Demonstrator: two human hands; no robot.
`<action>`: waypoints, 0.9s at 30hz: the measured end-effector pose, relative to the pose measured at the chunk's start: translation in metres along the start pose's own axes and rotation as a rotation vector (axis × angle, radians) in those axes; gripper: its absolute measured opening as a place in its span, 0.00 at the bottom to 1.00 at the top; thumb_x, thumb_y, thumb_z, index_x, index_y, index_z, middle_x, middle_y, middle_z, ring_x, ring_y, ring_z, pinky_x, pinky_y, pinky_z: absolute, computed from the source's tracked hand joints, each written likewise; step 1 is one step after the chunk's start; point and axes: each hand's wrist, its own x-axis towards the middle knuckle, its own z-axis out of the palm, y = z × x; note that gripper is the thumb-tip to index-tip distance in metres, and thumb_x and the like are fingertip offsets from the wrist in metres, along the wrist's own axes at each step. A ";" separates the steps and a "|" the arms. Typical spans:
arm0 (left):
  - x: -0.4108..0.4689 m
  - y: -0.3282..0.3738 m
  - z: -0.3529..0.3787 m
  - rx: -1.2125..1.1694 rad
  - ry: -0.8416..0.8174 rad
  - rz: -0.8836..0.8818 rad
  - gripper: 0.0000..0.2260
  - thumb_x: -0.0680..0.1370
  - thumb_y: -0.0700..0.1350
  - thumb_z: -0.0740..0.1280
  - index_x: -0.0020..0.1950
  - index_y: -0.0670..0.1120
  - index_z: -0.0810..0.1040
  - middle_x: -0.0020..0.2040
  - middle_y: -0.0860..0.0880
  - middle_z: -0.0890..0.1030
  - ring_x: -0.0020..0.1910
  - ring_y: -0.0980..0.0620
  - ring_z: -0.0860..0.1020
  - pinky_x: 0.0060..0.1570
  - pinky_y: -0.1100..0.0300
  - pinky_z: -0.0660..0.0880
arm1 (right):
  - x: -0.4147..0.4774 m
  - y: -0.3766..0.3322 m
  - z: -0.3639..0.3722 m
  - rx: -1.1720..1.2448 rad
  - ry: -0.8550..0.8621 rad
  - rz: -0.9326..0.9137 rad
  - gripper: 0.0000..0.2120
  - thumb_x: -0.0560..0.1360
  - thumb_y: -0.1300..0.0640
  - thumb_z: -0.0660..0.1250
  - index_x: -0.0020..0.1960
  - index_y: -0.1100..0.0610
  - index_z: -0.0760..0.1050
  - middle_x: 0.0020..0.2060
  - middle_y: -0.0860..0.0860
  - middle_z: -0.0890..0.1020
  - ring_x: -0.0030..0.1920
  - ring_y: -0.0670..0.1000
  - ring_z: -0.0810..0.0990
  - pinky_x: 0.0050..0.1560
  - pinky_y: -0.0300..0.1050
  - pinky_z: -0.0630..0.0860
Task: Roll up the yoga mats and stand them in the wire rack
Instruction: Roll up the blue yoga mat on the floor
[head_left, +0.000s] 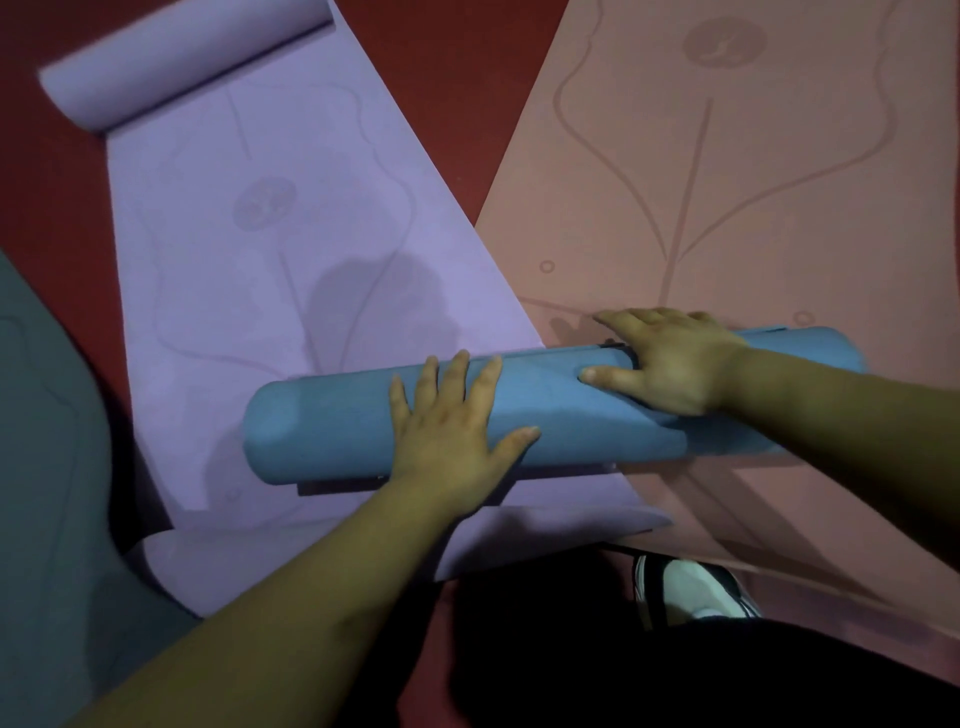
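Blue roll (322, 431) lies on its side across mid-frame, its left end low and its right end slightly higher, fully wound. Left part of it rests on the purple mat (260, 208), right part on the pink mat (779, 182), bridging the line where the two overlap. Left hand (447, 436) sits flat on top of the roll near its middle, fingers (485, 379) straight and spread, thumb out to the right, palm pressing down; nothing gripped. Right hand (675, 369) rests on the roll further right, palm on the crest, fingers (639, 319) stretched loosely over the far side towards the pink mat, thumb lying along the roll and pointing left; not closed round anything. A dark strip shows under the roll's near edge and a dark band beside the right thumb; cannot tell what they are. Purple mat runs from upper left down to lower centre, spread flat, its far end wound into a short curl (182, 57) at upper left, its near end lifted in a fold. Pink mat fills the right side, flat, line pattern facing up. Grey mat (47, 441) at the left edge, partly under the purple one. Red floor (457, 93) shows between the mats at top centre. A shoe (691, 582) at lower right, just beside the pink mat's near edge
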 end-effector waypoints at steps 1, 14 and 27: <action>0.002 -0.001 0.000 -0.003 -0.001 0.002 0.39 0.73 0.76 0.46 0.81 0.59 0.50 0.82 0.49 0.52 0.81 0.42 0.49 0.76 0.33 0.44 | 0.000 -0.001 -0.001 -0.011 -0.011 -0.007 0.47 0.69 0.19 0.43 0.81 0.43 0.51 0.79 0.47 0.64 0.76 0.55 0.64 0.73 0.61 0.61; 0.029 -0.013 -0.018 -0.077 -0.083 0.050 0.34 0.76 0.71 0.50 0.80 0.59 0.53 0.82 0.51 0.55 0.80 0.44 0.51 0.75 0.34 0.46 | 0.024 -0.014 -0.029 0.126 -0.368 -0.071 0.66 0.59 0.31 0.79 0.82 0.44 0.41 0.78 0.45 0.64 0.75 0.51 0.66 0.74 0.48 0.63; -0.018 -0.098 -0.016 -0.398 0.075 -0.680 0.39 0.70 0.76 0.62 0.78 0.65 0.61 0.82 0.47 0.47 0.81 0.43 0.44 0.74 0.31 0.50 | 0.044 -0.071 -0.015 0.174 -0.368 -0.172 0.67 0.58 0.31 0.80 0.83 0.47 0.42 0.80 0.47 0.60 0.77 0.52 0.63 0.75 0.45 0.60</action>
